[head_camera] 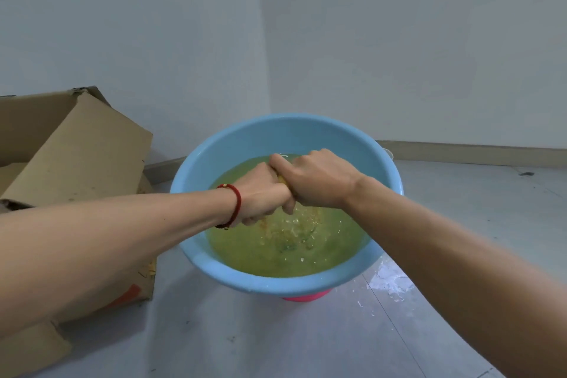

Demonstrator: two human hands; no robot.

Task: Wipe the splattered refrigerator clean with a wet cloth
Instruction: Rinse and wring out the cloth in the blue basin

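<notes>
We gripped the cloth between both fists above the basin: the left hand and right hand were curled tightly round it, knuckles touching, so that only a yellowish sliver showed between them. The hands hovered just over the water, which was greenish-yellow and rippled. The blue basin stood on a pink support on the grey floor, in a corner of pale walls. A cardboard box lay to the left; wet patches marked the floor on the right.
</notes>
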